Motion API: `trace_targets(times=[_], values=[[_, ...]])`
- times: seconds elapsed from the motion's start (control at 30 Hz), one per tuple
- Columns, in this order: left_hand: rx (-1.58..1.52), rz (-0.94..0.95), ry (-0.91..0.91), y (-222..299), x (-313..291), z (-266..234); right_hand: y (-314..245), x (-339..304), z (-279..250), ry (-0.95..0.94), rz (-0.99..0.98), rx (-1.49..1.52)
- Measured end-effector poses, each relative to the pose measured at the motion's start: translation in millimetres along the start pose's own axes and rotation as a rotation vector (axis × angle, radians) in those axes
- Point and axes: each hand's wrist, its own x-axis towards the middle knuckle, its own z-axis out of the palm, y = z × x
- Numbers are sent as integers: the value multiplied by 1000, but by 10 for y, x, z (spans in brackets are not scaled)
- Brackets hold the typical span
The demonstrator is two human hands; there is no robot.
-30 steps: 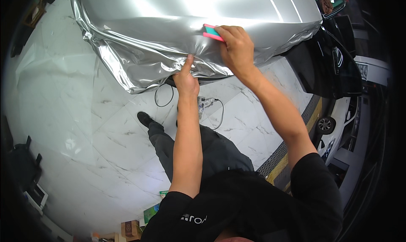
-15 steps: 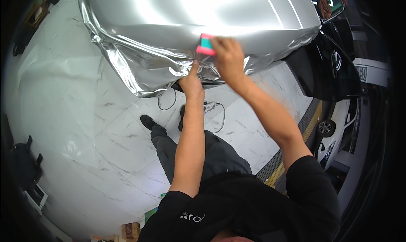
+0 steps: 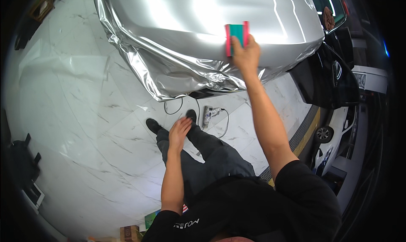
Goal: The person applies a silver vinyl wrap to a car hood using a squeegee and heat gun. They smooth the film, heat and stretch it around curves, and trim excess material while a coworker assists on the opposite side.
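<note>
A glossy silver film [image 3: 177,34] covers a car's panel, smooth on top and crumpled into loose folds along its near edge. My right hand [image 3: 247,53] grips a flat squeegee [image 3: 237,34], teal with pink edges, laid on the smooth film above the folds. Away from the car, my left hand [image 3: 179,132] hangs in front of my legs, holding nothing, its fingers stretched out and a little blurred. On the floor below the film's edge lies a heat gun [image 3: 207,116] with a cord.
A black car door [image 3: 325,75] stands open at the right, with a brown cloth [image 3: 328,18] above it. Farther right is a white car [image 3: 332,140]. Clear film [image 3: 63,72] lies over the marbled floor [image 3: 114,166] on the left. Boxes [image 3: 129,233] sit at the lower left.
My left hand has let go of the film's edge and dropped toward my legs. My right hand has moved the squeegee to the right across the film.
</note>
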Motion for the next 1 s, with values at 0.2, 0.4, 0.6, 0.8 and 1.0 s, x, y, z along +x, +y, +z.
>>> trace_targets(times=[0.2,0.4,0.6,0.8,1.0], values=[[185,-201,440,37,-603,-1474,-784,-360,441,-335,-321,-138],[272,-124,386,718,-591,-1458,-545,-60,-437,-78,-301,-71],[324,-100,266,1267,-287,-996,-475,-619,523,317,-327,-555],[393,-129,212,1650,-192,-917,-1184,-979,869,-31,-544,-164],[437,-103,164,1997,-138,-740,-942,-401,608,123,-233,-479]])
